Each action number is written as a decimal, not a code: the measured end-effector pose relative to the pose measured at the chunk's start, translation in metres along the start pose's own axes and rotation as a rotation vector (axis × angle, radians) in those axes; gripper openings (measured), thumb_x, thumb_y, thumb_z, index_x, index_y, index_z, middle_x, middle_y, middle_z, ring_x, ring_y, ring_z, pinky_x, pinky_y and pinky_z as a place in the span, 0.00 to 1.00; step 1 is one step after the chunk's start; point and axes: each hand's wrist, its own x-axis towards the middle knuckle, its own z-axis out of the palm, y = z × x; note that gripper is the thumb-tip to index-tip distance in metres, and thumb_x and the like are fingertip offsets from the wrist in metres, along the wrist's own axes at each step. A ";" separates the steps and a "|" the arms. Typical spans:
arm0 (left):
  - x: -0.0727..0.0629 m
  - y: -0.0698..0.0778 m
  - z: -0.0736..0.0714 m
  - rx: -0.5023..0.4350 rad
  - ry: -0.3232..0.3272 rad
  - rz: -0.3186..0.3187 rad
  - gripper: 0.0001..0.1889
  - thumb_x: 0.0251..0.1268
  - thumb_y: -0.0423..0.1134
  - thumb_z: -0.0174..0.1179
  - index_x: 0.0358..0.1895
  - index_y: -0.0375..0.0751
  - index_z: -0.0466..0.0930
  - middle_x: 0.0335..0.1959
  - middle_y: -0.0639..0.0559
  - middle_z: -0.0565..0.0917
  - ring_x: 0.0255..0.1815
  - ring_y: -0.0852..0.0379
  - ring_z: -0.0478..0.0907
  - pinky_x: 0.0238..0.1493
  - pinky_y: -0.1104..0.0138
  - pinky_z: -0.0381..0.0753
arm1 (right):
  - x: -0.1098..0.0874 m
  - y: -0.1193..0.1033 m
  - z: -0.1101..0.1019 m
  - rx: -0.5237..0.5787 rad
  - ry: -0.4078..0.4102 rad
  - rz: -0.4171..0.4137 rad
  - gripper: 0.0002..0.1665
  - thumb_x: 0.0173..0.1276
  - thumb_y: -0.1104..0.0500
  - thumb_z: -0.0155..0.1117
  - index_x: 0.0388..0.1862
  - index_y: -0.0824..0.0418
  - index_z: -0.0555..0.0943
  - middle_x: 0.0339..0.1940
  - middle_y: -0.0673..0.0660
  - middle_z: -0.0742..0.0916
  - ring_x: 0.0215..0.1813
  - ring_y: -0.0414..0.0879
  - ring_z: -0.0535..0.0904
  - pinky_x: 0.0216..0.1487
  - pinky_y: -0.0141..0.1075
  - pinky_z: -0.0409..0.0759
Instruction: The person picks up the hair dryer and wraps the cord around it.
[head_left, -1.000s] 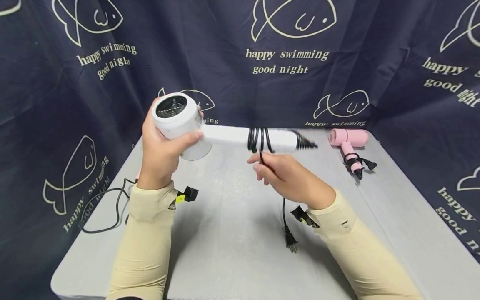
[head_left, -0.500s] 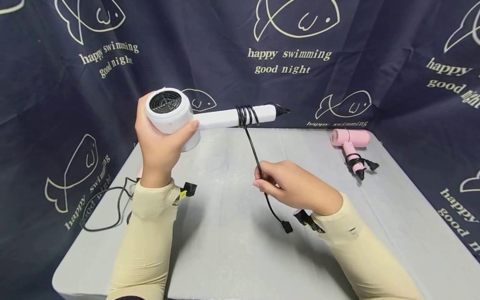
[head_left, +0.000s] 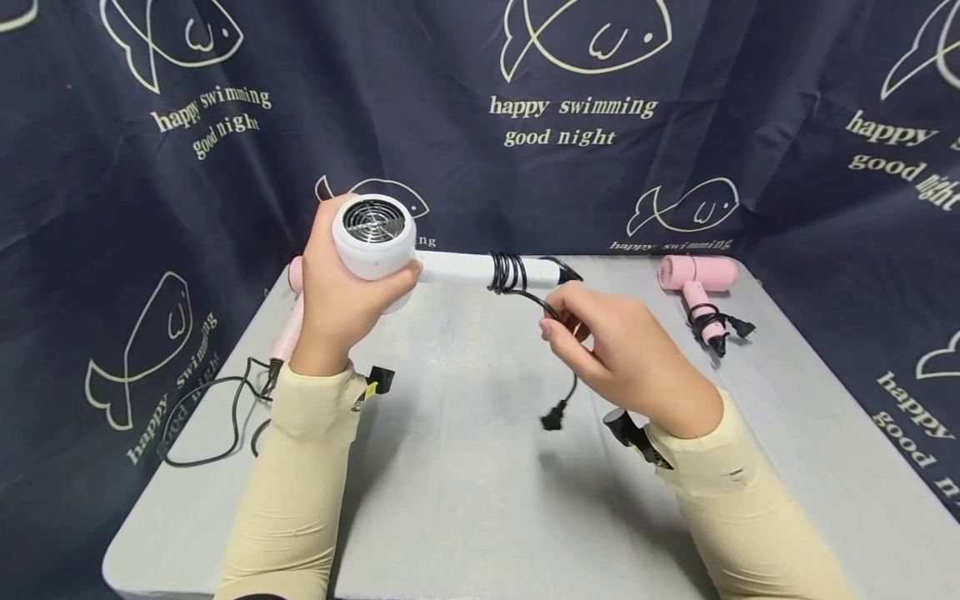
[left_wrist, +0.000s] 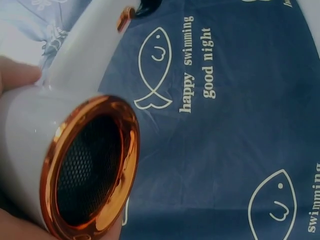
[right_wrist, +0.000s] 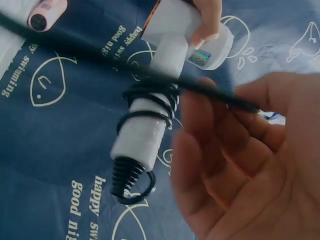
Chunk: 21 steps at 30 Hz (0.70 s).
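One white hair dryer (head_left: 450, 267), upper middle of the head view, looks rigid, slick and probably head-heavy, best gripped round its barrel (head_left: 369, 260), where the left hand (head_left: 341, 292) curls its fingers, while the right hand (head_left: 626, 350) pinches the pliant cord (head_left: 534, 297).

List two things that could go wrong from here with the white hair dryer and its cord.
Only the left hand grips the white hair dryer, by one end, so a tug on the black cord might twist it. The plug hangs free below the right hand and could swing or catch.
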 end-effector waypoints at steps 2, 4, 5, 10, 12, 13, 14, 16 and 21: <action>0.000 -0.001 -0.001 0.007 -0.043 0.005 0.37 0.38 0.22 0.75 0.61 0.34 0.75 0.51 0.47 0.83 0.48 0.58 0.78 0.55 0.66 0.77 | 0.001 0.001 -0.001 -0.023 0.059 -0.030 0.02 0.72 0.63 0.64 0.41 0.58 0.79 0.31 0.44 0.83 0.30 0.33 0.77 0.33 0.27 0.77; 0.000 -0.001 -0.001 0.017 -0.089 0.007 0.38 0.37 0.22 0.75 0.60 0.34 0.75 0.50 0.48 0.83 0.47 0.58 0.78 0.56 0.67 0.76 | 0.002 0.001 -0.001 -0.040 0.115 -0.070 0.03 0.72 0.64 0.66 0.41 0.59 0.81 0.31 0.46 0.83 0.30 0.34 0.74 0.33 0.25 0.71; 0.000 0.000 -0.002 0.015 -0.115 0.009 0.38 0.36 0.22 0.76 0.60 0.33 0.75 0.50 0.48 0.83 0.47 0.59 0.78 0.56 0.67 0.76 | 0.003 0.002 -0.001 -0.037 0.140 -0.093 0.03 0.72 0.64 0.67 0.41 0.60 0.81 0.32 0.47 0.83 0.30 0.34 0.73 0.34 0.24 0.69; 0.000 0.002 -0.004 -0.038 -0.244 0.030 0.38 0.35 0.20 0.76 0.58 0.30 0.75 0.47 0.48 0.83 0.47 0.57 0.79 0.58 0.66 0.77 | 0.007 0.004 -0.004 0.005 0.244 -0.165 0.03 0.70 0.63 0.70 0.40 0.61 0.85 0.35 0.50 0.85 0.36 0.37 0.75 0.39 0.24 0.72; 0.001 0.002 -0.005 -0.063 -0.278 0.037 0.37 0.34 0.19 0.75 0.58 0.29 0.75 0.46 0.49 0.83 0.47 0.55 0.79 0.58 0.65 0.77 | 0.008 0.005 -0.004 0.022 0.276 -0.165 0.03 0.68 0.64 0.72 0.40 0.60 0.87 0.37 0.51 0.86 0.37 0.37 0.76 0.40 0.24 0.73; 0.001 0.002 -0.006 -0.072 -0.290 0.038 0.37 0.34 0.19 0.75 0.58 0.29 0.75 0.46 0.50 0.83 0.47 0.55 0.79 0.58 0.66 0.76 | 0.009 0.006 -0.004 0.028 0.287 -0.161 0.05 0.66 0.65 0.74 0.40 0.60 0.88 0.37 0.51 0.86 0.37 0.37 0.76 0.39 0.24 0.72; 0.001 0.001 -0.007 -0.079 -0.300 0.041 0.37 0.34 0.19 0.75 0.58 0.30 0.75 0.46 0.51 0.83 0.48 0.55 0.79 0.58 0.66 0.76 | 0.009 0.006 -0.004 0.030 0.296 -0.156 0.06 0.65 0.65 0.75 0.40 0.59 0.88 0.37 0.51 0.86 0.36 0.37 0.75 0.38 0.24 0.71; 0.001 -0.002 -0.009 -0.094 -0.318 0.046 0.38 0.33 0.19 0.75 0.57 0.30 0.75 0.46 0.51 0.83 0.48 0.55 0.78 0.59 0.66 0.76 | 0.009 0.008 -0.003 0.031 0.301 -0.146 0.09 0.62 0.66 0.76 0.42 0.59 0.89 0.37 0.51 0.86 0.34 0.36 0.73 0.35 0.23 0.69; 0.002 -0.016 -0.013 -0.146 -0.361 0.057 0.42 0.29 0.18 0.77 0.59 0.33 0.76 0.47 0.51 0.84 0.51 0.52 0.79 0.61 0.64 0.75 | 0.008 0.015 -0.001 0.046 0.300 -0.127 0.11 0.63 0.61 0.76 0.45 0.57 0.90 0.36 0.52 0.85 0.31 0.35 0.70 0.31 0.26 0.65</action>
